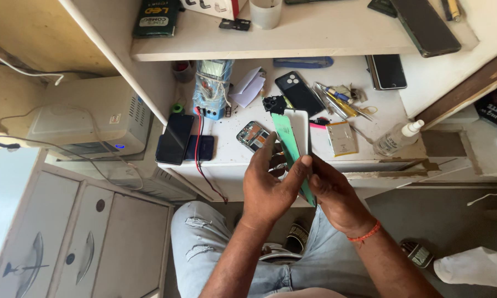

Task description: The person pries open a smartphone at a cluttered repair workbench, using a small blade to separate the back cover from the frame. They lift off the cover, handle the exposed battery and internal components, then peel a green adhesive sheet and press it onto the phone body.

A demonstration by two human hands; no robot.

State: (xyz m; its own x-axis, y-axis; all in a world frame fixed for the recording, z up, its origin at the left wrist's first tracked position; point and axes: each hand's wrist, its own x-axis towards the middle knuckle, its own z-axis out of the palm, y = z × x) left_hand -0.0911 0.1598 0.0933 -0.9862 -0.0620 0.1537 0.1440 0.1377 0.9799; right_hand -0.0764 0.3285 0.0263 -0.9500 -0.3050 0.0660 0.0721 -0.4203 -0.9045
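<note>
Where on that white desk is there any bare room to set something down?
Bare patches: between the red wire and the opened phone, and behind the spray bottle. The tools and black phone crowd the middle.

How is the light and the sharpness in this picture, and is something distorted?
Head view: even, soft daylight, weak shadows; the green panel and both hands, left and right, are sharp; straight shelf edges splay outward from wide-angle distortion; faint glare on the dark phone.
</note>
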